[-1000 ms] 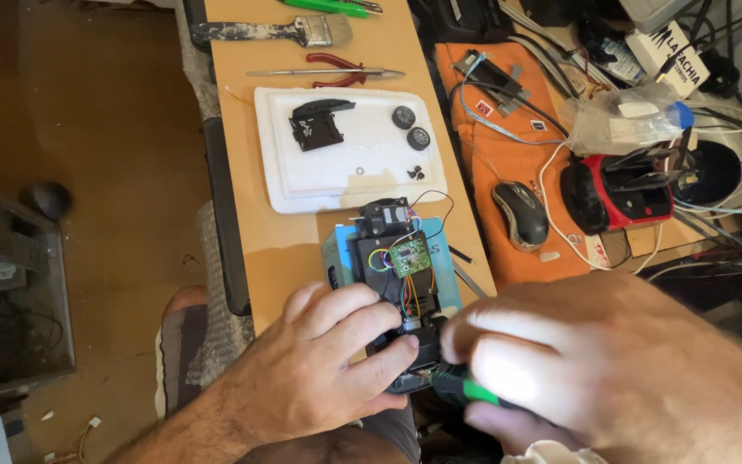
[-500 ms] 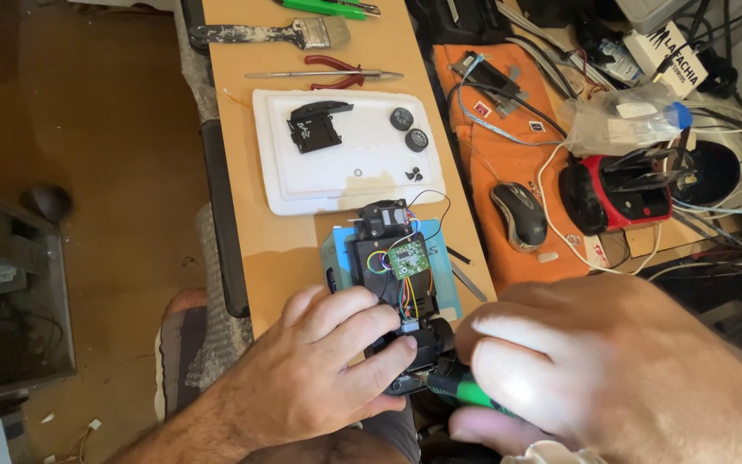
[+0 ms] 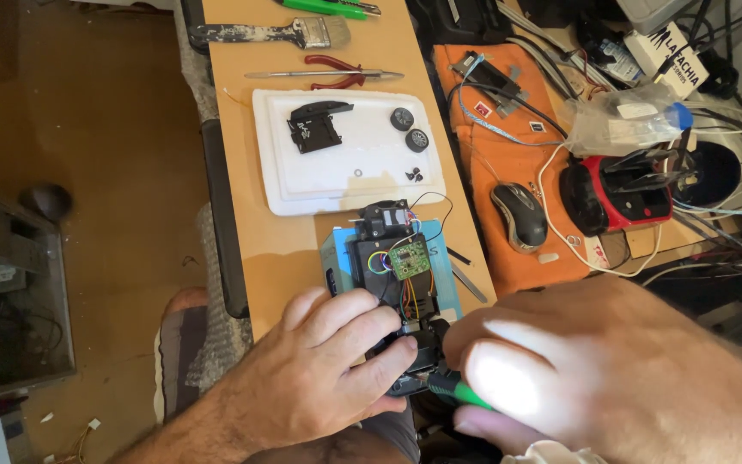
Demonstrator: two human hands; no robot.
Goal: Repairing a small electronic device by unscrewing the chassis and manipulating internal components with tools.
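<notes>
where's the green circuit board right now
In the head view, the green circuit board sits on the opened black device, centre frame, just beyond the left hand and below the white tray.

Two hands, left (image 3: 319, 378) and right (image 3: 611, 378), one opened black device (image 3: 392, 275) with one green circuit board (image 3: 410, 256), one white tray (image 3: 345, 176) holding two small black wheels (image 3: 409, 129), one paintbrush (image 3: 268, 34), one computer mouse (image 3: 519, 215), one red-handled pliers (image 3: 332, 62)

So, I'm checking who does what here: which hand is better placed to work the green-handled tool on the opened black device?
The right hand: it already grips the green-handled tool at the device's near end. The left hand is busy steadying the device.
</notes>
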